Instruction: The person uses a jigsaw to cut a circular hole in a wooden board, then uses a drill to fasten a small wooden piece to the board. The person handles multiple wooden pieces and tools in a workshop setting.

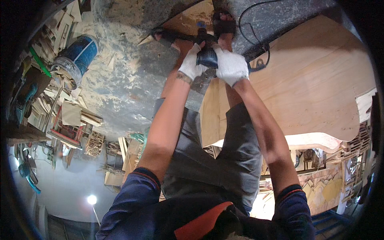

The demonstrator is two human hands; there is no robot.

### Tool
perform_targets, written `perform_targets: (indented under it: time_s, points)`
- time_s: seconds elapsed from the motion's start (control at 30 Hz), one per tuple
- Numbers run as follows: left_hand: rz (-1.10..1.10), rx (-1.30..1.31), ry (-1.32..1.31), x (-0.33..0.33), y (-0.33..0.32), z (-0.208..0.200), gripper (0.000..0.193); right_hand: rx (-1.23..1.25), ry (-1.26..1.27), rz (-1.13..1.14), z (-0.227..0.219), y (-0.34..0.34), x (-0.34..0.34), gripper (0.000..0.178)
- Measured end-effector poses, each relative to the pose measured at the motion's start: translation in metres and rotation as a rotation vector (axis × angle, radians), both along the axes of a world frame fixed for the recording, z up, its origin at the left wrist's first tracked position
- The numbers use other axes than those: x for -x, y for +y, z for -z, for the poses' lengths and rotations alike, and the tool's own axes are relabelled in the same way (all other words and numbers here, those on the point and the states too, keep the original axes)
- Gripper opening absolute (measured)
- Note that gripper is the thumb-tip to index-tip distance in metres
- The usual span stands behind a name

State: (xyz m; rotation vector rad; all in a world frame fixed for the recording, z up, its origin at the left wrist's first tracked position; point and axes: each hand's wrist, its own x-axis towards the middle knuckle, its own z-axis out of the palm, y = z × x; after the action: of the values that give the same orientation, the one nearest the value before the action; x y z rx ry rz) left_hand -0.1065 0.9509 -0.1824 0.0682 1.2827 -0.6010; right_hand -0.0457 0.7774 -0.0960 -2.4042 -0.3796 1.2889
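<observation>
Both of my hands, in white knit gloves, are closed around a dark, round-bodied corded power tool [207, 58]; its exact kind I cannot make out. My left hand [192, 65] grips its left side, and my right hand [233, 66] wraps its right side. The tool's narrow far end points away from me, with a small blue part [201, 25] at its tip. Beyond that lies a thin wooden board [188, 21] on the floor, between and past my feet. Another piece of light plywood [214, 108] shows between my legs.
A large curved plywood sheet [312, 84] lies at the right. A black cable [240, 18] loops over the floor near my right foot. To the left, a blue bucket [82, 56] lies tipped over, holding wood scraps. Offcuts and a red metal frame [66, 134] clutter the left side.
</observation>
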Motion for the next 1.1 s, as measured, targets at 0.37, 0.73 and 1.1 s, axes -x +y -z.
perform_targets:
  time_s: [0.37,0.73,1.1]
  points:
    - [1.883,-1.559,-0.646,-0.035,0.120,0.182,0.086,-0.026,-0.014,0.909,-0.097,-0.006,0.019,0.072]
    - [2.069,-0.874,-1.033,-0.060,0.117,0.138,0.064,0.041,-0.028,1.175,-0.117,-0.004,0.059,0.061]
    - [2.028,-1.424,-0.867,-0.015,0.166,-0.135,0.045,0.069,-0.157,0.973,-0.232,-0.041,0.047,0.073]
